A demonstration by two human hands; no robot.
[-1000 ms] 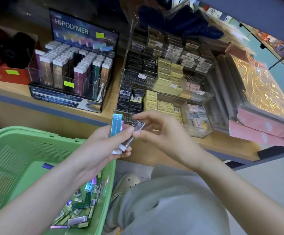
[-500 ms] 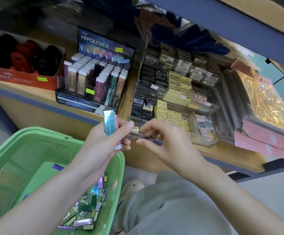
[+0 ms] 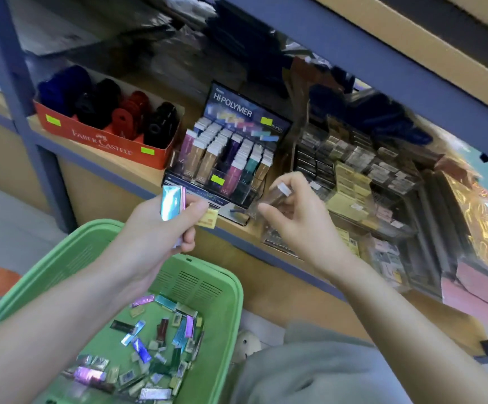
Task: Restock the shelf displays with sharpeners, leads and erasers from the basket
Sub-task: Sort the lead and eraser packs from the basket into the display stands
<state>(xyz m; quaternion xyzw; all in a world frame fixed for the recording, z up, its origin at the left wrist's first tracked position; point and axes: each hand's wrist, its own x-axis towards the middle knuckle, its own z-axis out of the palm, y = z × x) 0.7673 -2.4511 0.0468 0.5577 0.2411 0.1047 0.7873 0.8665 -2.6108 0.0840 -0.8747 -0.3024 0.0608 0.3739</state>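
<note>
Where the view is nearest, one grey-clothed knee (image 3: 324,368) sits at lower right, and beside it stands one green basket (image 3: 196,284). Dozens of loose packs (image 3: 149,354) lie scattered on its floor, shiny teal, pink, blue and silver, too many and too blurred to count exactly.

Above the basket's far rim are two bare hands. The left hand (image 3: 155,237) has its fingers curled round two flat packs held upright: a teal pack (image 3: 171,202) in front and a pink pack (image 3: 183,196) showing as an edge behind it. One small yellow piece (image 3: 209,218) shows at the thumb tip; I cannot tell whether it is held. The right hand (image 3: 298,225) pinches one slim case (image 3: 272,196), brownish with a white end, between thumb and fingertips, just in front of the displays.

Beyond, the shelf (image 3: 91,155) carries three displays in a row. At left is a red box (image 3: 102,138) of dark and red sharpeners (image 3: 126,118), in the middle a HI-POLYMER stand (image 3: 225,153) filled with upright erasers, and at right a clear tiered rack (image 3: 353,182) of small black, yellow and pale boxes. Two yellow-green stickers (image 3: 53,120) mark the red box, and two more are on the stand.
</note>
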